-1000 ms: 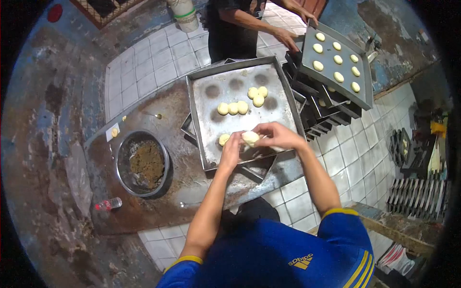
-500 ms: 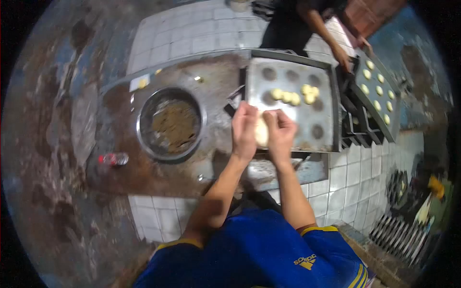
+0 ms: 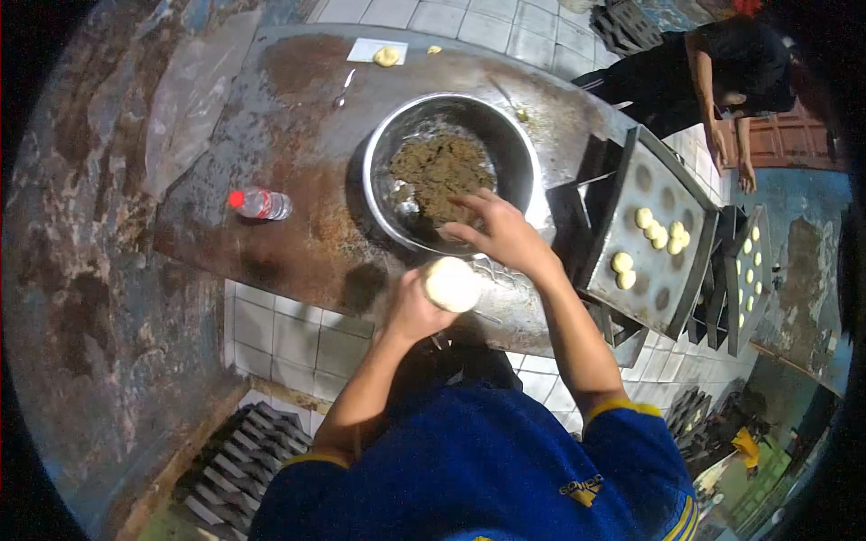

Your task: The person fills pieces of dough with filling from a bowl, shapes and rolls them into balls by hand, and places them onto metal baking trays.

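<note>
Spreads fingers [image 3: 475, 206] of right hand [image 3: 511, 238] over crumbly brown mix [image 3: 437, 171] in steel bowl [image 3: 485, 124], holds flattened pale dough [image 3: 452, 285] in left hand [image 3: 415, 305] by near rim, broad face upward, nearly round, long axis hard to tell.

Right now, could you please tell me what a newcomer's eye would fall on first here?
Probably the metal bowl of brown mixture on the table, with the right hand over its near side. Just below it in the picture, the left hand holds a bright, pale round of dough. Further right, small dough balls sit clustered on a square tray.
</note>
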A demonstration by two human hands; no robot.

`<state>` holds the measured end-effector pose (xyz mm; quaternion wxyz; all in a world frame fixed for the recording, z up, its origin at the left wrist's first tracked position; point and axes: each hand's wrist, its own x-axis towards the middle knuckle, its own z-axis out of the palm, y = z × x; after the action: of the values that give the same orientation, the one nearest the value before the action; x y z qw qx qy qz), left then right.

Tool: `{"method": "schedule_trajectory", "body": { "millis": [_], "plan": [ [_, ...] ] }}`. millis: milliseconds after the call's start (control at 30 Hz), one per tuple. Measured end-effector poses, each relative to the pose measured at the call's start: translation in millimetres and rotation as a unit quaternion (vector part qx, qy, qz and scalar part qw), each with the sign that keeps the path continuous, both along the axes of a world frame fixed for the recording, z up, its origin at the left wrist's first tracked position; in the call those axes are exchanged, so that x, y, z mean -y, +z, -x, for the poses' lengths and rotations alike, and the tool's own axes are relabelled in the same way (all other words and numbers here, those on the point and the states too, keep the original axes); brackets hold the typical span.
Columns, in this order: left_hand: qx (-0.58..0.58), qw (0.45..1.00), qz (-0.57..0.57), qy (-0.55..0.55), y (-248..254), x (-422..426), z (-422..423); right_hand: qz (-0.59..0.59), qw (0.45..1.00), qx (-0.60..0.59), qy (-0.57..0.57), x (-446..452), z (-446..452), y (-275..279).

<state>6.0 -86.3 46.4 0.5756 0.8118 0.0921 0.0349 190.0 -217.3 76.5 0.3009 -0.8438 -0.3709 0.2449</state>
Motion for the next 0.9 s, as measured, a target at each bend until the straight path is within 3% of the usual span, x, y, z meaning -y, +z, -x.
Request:
{"method": "schedule_trajectory", "body": {
  "millis": [67,133,200,267,333,433,467,500,533,567,667,733,800,900],
  "plan": [
    [0.018,0.994,-0.104,0.014,-14.6,-44.2,30.5,0.016,0.995,0.039,0.085,-50.3,-10.8,-66.1],
    [-0.014,0.984,-0.151,0.095,-20.2,-79.6,59.3,0.038,0.991,0.061,0.113,-93.7,-16.0,-123.2],
    [-0.094,0.981,-0.070,0.158,-17.6,-107.9,79.3,0.060,0.985,0.085,0.140,-121.3,-19.2,-177.7],
    [-0.081,0.974,-0.100,0.187,-22.3,-128.3,100.1,0.158,0.950,0.185,0.195,-138.8,-16.8,-218.8],
    [-0.071,0.967,-0.087,0.230,-25.6,-141.7,109.2,0.147,0.948,0.203,0.195,-141.1,-16.4,-214.7],
    [-0.054,0.961,-0.045,0.269,-42.0,-145.5,109.1,0.158,0.975,0.013,0.154,-136.4,-28.5,-186.2],
    [-0.050,0.959,-0.039,0.277,-48.7,-146.8,107.2,0.163,0.974,0.017,0.156,-130.8,-31.0,-185.2],
    [-0.045,0.959,-0.034,0.279,-50.9,-148.0,101.8,0.052,0.979,-0.174,0.095,-121.8,-35.2,-194.4],
    [-0.052,0.962,-0.014,0.269,-52.1,-147.2,93.9,-0.063,0.933,-0.354,0.028,-123.6,-36.8,-174.4],
    [-0.058,0.964,0.006,0.259,-52.5,-145.1,85.6,-0.084,0.891,-0.443,-0.060,-111.7,-28.7,-149.9],
    [-0.027,0.971,0.014,0.238,-31.2,-136.0,52.5,-0.156,0.724,-0.667,-0.082,-93.5,-20.8,-97.9],
    [-0.008,0.976,0.030,0.217,-30.2,-129.3,38.2,-0.170,0.682,-0.692,-0.164,-83.7,-4.7,-57.0],
    [0.009,0.978,0.033,0.208,-29.3,-119.4,29.9,-0.126,0.758,-0.601,-0.218,-76.9,3.5,-41.8],
    [0.030,0.972,0.103,0.209,-24.5,-101.4,19.7,-0.160,0.757,-0.582,-0.252,-66.2,11.5,-9.4]
  ]
}}
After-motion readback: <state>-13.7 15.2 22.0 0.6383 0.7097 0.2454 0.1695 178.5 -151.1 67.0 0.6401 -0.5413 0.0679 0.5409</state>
